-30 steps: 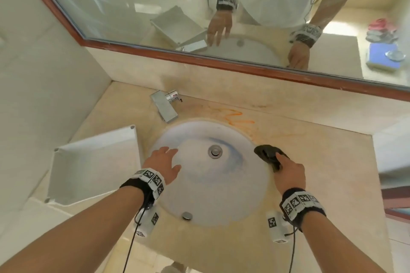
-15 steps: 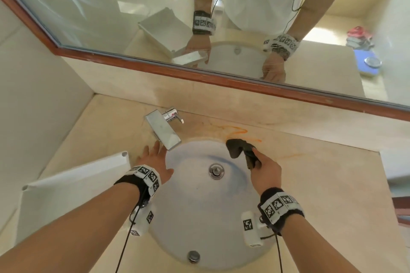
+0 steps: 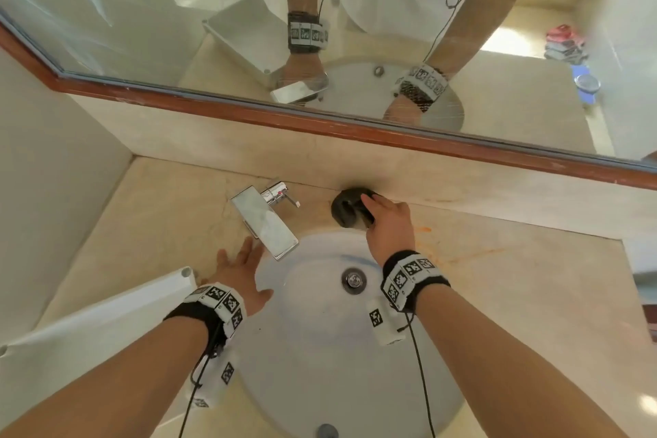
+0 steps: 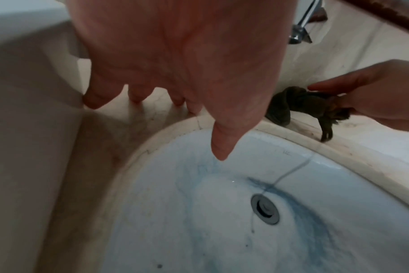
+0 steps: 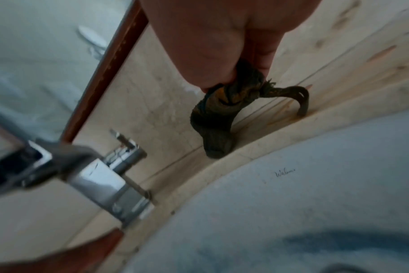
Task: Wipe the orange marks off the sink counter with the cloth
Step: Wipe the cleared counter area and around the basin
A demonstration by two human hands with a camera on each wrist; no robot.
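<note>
Cloth (image 3: pixel 350 212): moved from basin (image 3: pixel 320 341) to marks (image 3: pixel 425 229), 12 o'clock (wiping begun).
Right hand (image 3: pixel 389 224): gripping cloth.
Left hand (image 3: pixel 241 270): flat, empty.

Both forearms reach forward, the left hand (image 3: pixel 241 270) lying flat with fingers spread and thumb out to the right, the right hand (image 3: pixel 389 224) farther ahead, palm down, its fingers curled around something dark.

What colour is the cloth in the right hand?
Dark grey-brown cloth with orange smears; right wrist view.
</note>
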